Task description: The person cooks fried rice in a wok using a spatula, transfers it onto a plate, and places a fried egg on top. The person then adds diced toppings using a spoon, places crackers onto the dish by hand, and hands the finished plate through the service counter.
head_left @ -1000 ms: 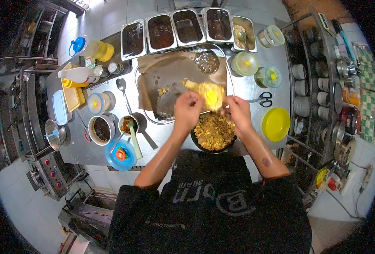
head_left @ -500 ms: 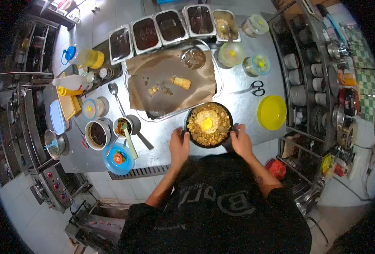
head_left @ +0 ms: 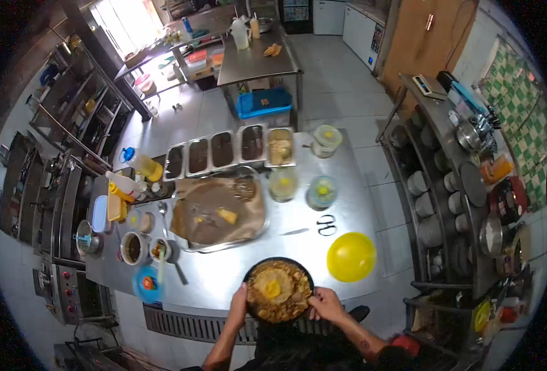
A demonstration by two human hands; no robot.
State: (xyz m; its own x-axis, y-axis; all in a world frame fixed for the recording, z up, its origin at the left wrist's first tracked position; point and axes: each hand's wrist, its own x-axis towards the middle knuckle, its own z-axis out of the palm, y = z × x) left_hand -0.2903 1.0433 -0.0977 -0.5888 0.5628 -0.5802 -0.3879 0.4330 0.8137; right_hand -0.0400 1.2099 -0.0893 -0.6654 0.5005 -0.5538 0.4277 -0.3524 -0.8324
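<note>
A round black dish (head_left: 298,312) holds chopped brown-yellow food (head_left: 293,285) with a fried egg (head_left: 274,288) on top. It is at the table's front edge, close to my body. My left hand (head_left: 239,305) grips its left rim, and my right hand (head_left: 326,305) grips the rim on the right, thumb on top. Behind the dish, a paper-lined tray (head_left: 208,213) carries a yellow piece of food (head_left: 227,215) and some crumbs. A yellow round plate (head_left: 351,256) sits to the right of the dish.
Metal containers (head_left: 222,150) line the tray's back edge. Scissors (head_left: 326,225) lie behind the yellow plate. Lidded tubs (head_left: 322,192) stand at the right, bowls (head_left: 135,248) and a blue plate (head_left: 148,284) at the left. A shelf of dishes (head_left: 437,204) stands beyond the table's right side.
The egg moved from my hands onto the food, and both hands took hold of the dish. The yellow piece now lies on the tray. The view has tilted up, showing the room behind.
</note>
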